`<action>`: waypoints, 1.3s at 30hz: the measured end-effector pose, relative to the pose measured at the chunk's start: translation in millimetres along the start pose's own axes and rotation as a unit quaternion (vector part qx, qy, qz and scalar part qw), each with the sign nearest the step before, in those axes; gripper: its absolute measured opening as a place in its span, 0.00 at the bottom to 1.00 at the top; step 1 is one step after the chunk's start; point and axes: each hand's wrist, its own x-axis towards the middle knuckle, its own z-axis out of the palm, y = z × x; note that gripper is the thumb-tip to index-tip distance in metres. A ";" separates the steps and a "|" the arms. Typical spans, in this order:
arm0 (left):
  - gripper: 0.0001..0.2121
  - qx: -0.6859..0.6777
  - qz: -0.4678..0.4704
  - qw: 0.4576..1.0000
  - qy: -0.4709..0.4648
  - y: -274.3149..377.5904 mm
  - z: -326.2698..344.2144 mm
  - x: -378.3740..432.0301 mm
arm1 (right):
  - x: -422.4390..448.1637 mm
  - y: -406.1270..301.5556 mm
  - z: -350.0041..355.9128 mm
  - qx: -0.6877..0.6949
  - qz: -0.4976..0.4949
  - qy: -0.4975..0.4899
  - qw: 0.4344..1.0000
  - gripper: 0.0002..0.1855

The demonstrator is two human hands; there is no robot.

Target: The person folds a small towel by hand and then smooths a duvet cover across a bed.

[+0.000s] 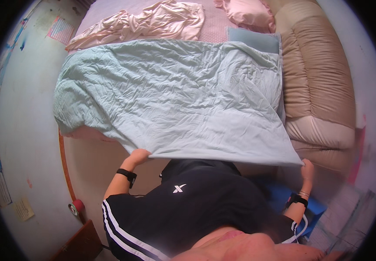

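Note:
A wrinkled pale green blanket [181, 94] lies across the near part of a bed and is stretched towards my body. My left hand [139, 156] grips its near edge at the left, and my right hand [307, 166] grips the near corner at the right. The edge between them is pulled fairly straight, in front of my dark shirt. Under the blanket's far right corner, a blue-grey pillow [254, 39] shows in part. Beyond the blanket, a crumpled light pink cloth [161, 21] lies on the pink quilted bed cover [215, 27].
A padded brown headboard [318, 71] runs along the right side. A ruffled pink pillow [250, 14] is at the far right. Below my right arm stands a blue plastic object [315, 208]. At the lower left are a roll of tape [76, 207] and a brown wooden piece [80, 243].

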 end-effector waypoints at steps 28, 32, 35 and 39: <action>0.19 -0.210 0.431 0.866 0.142 287.1 -194.7 122.3 | 189.1 -127.4 199.9 0.539 0.291 0.017 0.790 0.37; 0.20 -0.224 0.431 0.872 0.061 298.5 -195.0 129.1 | 215.5 -139.0 195.7 0.526 0.316 0.017 0.790 0.32; 0.20 -0.242 0.435 0.867 0.014 308.5 -203.5 136.0 | 229.9 -91.5 188.8 0.386 0.229 0.085 0.890 0.22; 0.19 -0.300 0.409 0.862 0.020 317.5 -209.7 151.4 | 183.5 -17.6 176.1 0.408 0.252 0.182 0.859 0.19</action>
